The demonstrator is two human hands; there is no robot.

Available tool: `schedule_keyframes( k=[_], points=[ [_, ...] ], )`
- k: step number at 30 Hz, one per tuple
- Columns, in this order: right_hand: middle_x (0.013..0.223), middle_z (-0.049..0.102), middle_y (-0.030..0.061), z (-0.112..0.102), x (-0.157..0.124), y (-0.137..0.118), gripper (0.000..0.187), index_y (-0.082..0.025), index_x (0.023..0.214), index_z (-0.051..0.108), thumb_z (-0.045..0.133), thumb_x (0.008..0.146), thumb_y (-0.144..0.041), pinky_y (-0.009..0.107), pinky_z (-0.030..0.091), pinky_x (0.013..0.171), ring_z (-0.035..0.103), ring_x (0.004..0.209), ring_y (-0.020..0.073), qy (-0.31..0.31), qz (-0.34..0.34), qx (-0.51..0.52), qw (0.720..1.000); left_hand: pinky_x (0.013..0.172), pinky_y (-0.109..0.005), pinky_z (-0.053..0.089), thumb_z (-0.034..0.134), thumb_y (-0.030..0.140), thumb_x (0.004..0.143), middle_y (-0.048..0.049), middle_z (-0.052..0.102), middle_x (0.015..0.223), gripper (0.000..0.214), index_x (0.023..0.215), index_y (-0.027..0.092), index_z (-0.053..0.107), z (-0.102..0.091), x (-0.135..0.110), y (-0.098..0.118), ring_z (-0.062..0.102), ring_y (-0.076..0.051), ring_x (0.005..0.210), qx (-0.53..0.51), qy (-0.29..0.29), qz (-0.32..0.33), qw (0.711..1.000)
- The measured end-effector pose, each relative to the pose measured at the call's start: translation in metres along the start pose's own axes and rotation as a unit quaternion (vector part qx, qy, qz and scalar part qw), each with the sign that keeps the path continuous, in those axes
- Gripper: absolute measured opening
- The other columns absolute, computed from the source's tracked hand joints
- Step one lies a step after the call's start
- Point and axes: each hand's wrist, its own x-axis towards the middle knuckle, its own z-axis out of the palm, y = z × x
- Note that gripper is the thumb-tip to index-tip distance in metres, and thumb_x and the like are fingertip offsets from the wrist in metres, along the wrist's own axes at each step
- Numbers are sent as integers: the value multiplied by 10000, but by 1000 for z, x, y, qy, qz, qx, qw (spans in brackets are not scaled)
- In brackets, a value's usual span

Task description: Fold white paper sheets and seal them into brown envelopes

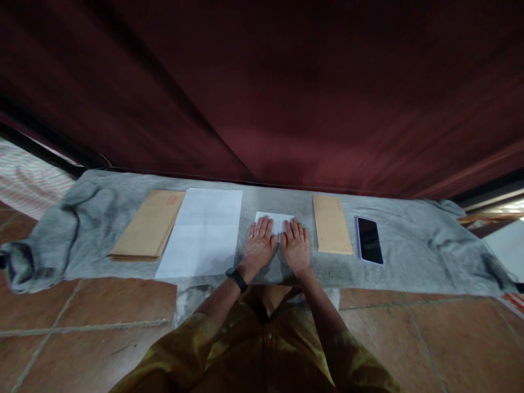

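Note:
My left hand [259,243] and my right hand [295,244] lie flat side by side, fingers stretched out, pressing on a small folded white paper [275,219] on a grey cloth [409,256]. Only the paper's far edge shows beyond my fingertips. A black band is on my left wrist. Left of my hands lies a stack of white sheets [202,232] with fold creases. A single brown envelope [331,224] lies just right of my right hand.
A pile of brown envelopes [149,225] sits at the left of the cloth. A dark phone [369,240] lies face up right of the single envelope. A dark red curtain [262,87] hangs behind. Terracotta floor tiles [82,316] lie in front.

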Motion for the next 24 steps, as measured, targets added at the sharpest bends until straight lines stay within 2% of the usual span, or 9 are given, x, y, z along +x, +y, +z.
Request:
schedule_keyframes(
  k=[16,24],
  points=[
    [1571,455,132,-4,-6,11,513,-163,1538,429,341,1057,-320,522,267,1197,381,1460,292,9,6,11,1000,1248,-483,257,337,307,1013,-150,354,1621,596,1570,94,314,-1,-11,-7,283,-256,1530,-20,33,-30,999],
    [1592,423,128,-7,-12,21,502,-182,1529,450,329,1062,-320,533,284,1190,372,1464,305,6,18,-1,1000,1242,-488,268,319,275,1006,-192,350,1616,600,1553,29,315,-6,-19,-10,268,-281,1534,-25,38,-53,998]
  ],
)
